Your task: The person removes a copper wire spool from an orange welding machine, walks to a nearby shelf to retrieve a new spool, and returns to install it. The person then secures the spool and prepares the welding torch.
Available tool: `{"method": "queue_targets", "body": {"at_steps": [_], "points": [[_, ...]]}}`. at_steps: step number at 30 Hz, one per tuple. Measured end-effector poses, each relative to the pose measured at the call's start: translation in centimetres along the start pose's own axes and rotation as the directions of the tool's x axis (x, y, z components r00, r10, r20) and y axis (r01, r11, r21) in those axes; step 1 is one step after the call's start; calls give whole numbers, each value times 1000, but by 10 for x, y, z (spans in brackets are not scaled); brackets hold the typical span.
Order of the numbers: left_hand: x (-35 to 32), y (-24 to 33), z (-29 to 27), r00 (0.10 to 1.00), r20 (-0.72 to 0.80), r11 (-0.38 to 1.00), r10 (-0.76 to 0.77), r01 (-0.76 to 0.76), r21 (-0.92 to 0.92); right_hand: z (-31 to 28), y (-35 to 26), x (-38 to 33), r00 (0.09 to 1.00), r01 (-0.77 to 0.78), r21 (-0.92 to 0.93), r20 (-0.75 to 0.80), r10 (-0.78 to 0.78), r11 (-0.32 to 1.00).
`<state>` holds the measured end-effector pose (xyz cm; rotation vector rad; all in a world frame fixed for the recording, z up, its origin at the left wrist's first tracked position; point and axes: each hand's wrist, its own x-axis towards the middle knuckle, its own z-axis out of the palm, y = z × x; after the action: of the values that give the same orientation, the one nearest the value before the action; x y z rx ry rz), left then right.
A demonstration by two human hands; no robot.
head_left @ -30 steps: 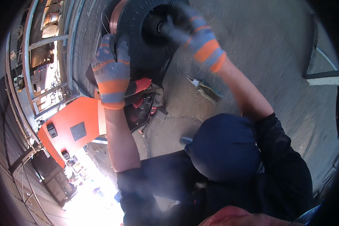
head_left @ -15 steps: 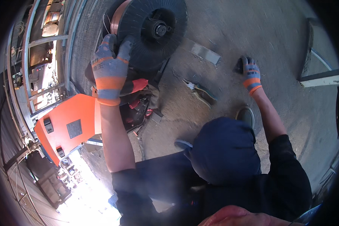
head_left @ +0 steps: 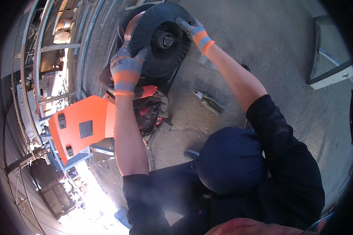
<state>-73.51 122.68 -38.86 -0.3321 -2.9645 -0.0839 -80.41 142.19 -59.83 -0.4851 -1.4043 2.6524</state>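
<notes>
Black wire spool (head_left: 161, 40) is between the two gloved hands, in the upper middle of the view, with its copper wire (head_left: 134, 26) at its left side. Grip of the left hand (head_left: 126, 68) is closed on the lower left rim, the thumb in front, and this place is the same as half a second ago. The right hand (head_left: 197, 33) has changed: earlier it was down at the floor, well apart to the right, and now its bent fingers touch the upper right rim; how firmly this grip closes, I cannot tell. The right forearm now partly covers the pale block (head_left: 206, 59). Farther out, pliers (head_left: 208, 101) lie on the floor as before, and the orange panel (head_left: 84, 125) stands at left.
</notes>
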Motion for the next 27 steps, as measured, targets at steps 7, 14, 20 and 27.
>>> {"method": "queue_targets", "body": {"at_steps": [7, 14, 20, 27], "points": [[-23, 9, 6, 998, -42, 998, 54, -55, -21, -23, -24, -43, 998, -64, 287, 39, 55, 956], [-45, 18, 3, 916, -102, 921, 389, -389, 21, -57, -8, -65, 992, 17, 202, -128, 9, 979], [-62, 12, 8, 809, -184, 828, 558, -558, 55, -77, -4, -86, 967, 254, 239, -87, -240, 937], [-69, 20, 2, 796, -131, 805, 591, -591, 44, -71, -32, -138, 996, 58, 699, -90, 7, 713]]}}
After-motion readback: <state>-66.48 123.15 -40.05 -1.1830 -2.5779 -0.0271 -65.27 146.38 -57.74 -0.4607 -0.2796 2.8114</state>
